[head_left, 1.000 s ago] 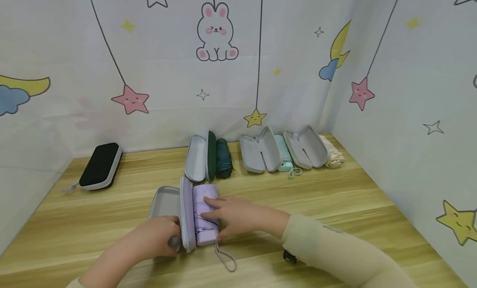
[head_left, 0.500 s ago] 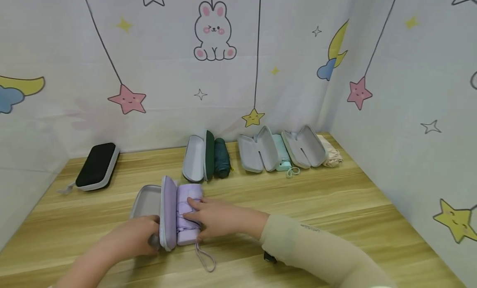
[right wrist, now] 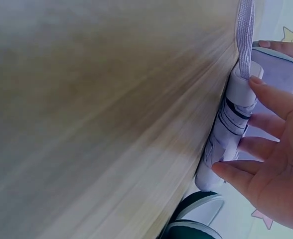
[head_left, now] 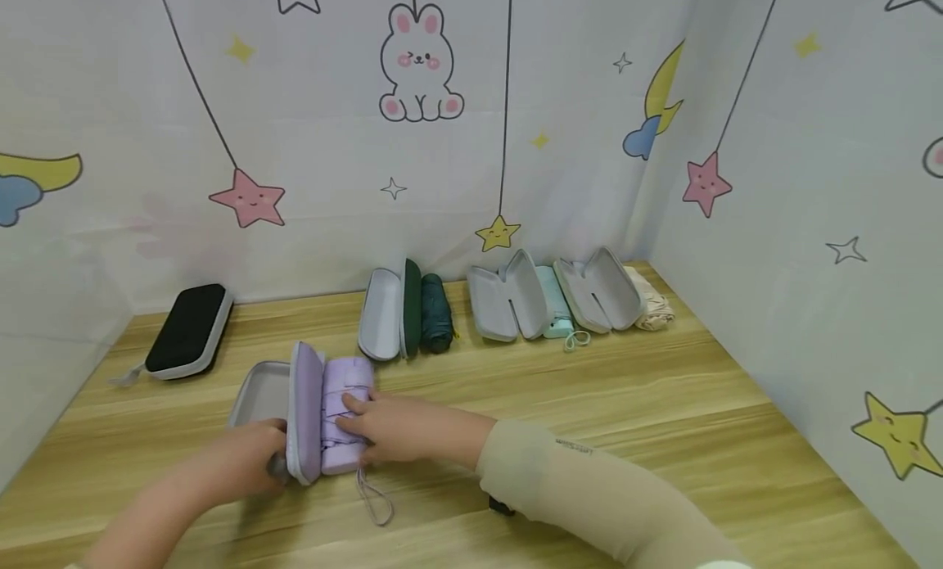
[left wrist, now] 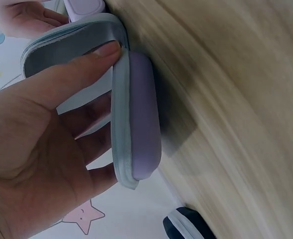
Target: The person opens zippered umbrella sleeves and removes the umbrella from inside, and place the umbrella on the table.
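Observation:
A lilac zip case [head_left: 305, 413] stands unzipped on the wooden table, its lid upright and its grey-lined half lying to the left. My left hand [head_left: 254, 458] grips that half near the hinge; in the left wrist view the thumb rests on the case's rim [left wrist: 120, 114] and the fingers reach inside. Beside the lid's outer side lies a folded lilac compact umbrella [head_left: 342, 381] with a wrist strap [head_left: 376, 503]. My right hand [head_left: 412, 430] holds it, fingers across the top and thumb by the handle end [right wrist: 242, 89].
At the back left lies a closed black case [head_left: 187, 331]. Along the wall stand an opened green case [head_left: 412, 307] with a dark green umbrella [head_left: 436, 315], an opened grey-lined case [head_left: 494, 303] with a mint umbrella [head_left: 554, 299], and another opened case [head_left: 615, 291] beside a cream umbrella [head_left: 651, 303].
The lilac case and umbrella have slid left along the table together, with both hands staying on them. The things along the wall have only shifted slightly with the camera.

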